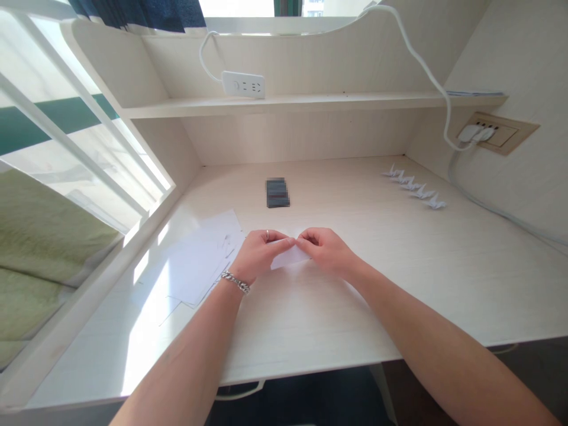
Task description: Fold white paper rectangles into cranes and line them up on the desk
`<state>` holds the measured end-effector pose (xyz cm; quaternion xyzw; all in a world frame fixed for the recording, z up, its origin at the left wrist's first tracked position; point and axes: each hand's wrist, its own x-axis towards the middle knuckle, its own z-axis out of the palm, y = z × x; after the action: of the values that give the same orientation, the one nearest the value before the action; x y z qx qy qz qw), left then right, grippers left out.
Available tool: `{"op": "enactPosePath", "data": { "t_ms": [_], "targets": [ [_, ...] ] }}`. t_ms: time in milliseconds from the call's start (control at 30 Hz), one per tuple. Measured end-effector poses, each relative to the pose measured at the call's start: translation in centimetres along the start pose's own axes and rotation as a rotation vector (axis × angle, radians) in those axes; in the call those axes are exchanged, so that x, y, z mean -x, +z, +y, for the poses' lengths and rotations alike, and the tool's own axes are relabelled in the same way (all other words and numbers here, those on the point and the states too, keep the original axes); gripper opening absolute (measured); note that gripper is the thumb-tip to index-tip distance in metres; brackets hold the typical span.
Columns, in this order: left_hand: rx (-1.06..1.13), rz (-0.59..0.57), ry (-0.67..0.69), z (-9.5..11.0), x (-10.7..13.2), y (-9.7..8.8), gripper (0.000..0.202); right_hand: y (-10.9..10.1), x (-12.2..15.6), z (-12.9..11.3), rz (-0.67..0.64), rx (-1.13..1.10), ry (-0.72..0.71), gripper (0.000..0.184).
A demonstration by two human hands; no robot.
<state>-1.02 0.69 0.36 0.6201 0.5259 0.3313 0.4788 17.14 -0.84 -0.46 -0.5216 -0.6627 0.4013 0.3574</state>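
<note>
A small piece of white paper point(290, 257) is held between my two hands, just above the pale desk. My left hand point(261, 251), with a ring and a chain bracelet at the wrist, pinches its upper edge between thumb and fingers. Close beside it, my right hand point(326, 248) pinches the same paper, the fingertips of both hands nearly meeting. Part of the paper is hidden behind the fingers, so its exact folds cannot be made out. To the left of my left hand lie loose white sheets point(202, 254).
Several folded paper cranes point(415, 188) stand in a row at the back right. A dark pixelated object point(277, 193) lies beyond my hands. A power strip point(243, 84) rests on the shelf point(310, 104), and a white cable point(421, 62) runs to the wall socket point(501, 133).
</note>
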Motion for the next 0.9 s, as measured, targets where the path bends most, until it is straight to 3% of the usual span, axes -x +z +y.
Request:
{"op": "enactPosePath", "data": {
  "t_ms": [100,367,600,733,900],
  "targets": [
    [-0.010,0.009,0.015,-0.1,-0.1,0.1,0.027,0.1,0.0,0.0,-0.010,-0.014,-0.003,0.024],
    [0.221,0.074,-0.009,-0.5,-0.6,-0.2,0.028,-0.6,-0.2,0.3,-0.072,-0.169,0.008,0.017],
    [0.277,0.220,-0.033,-0.3,-0.7,-1.9,0.033,-1.6,-0.2,0.0,-0.003,-0.241,0.059,0.019],
    [0.256,0.224,-0.013,-0.2,-0.7,-1.9,0.033,-1.7,-0.3,0.1,0.054,-0.276,0.093,0.022],
    [0.238,0.140,0.003,0.1,-0.4,-1.3,0.032,-1.0,-0.3,0.4,-0.008,-0.195,0.043,0.025]
  ]
}}
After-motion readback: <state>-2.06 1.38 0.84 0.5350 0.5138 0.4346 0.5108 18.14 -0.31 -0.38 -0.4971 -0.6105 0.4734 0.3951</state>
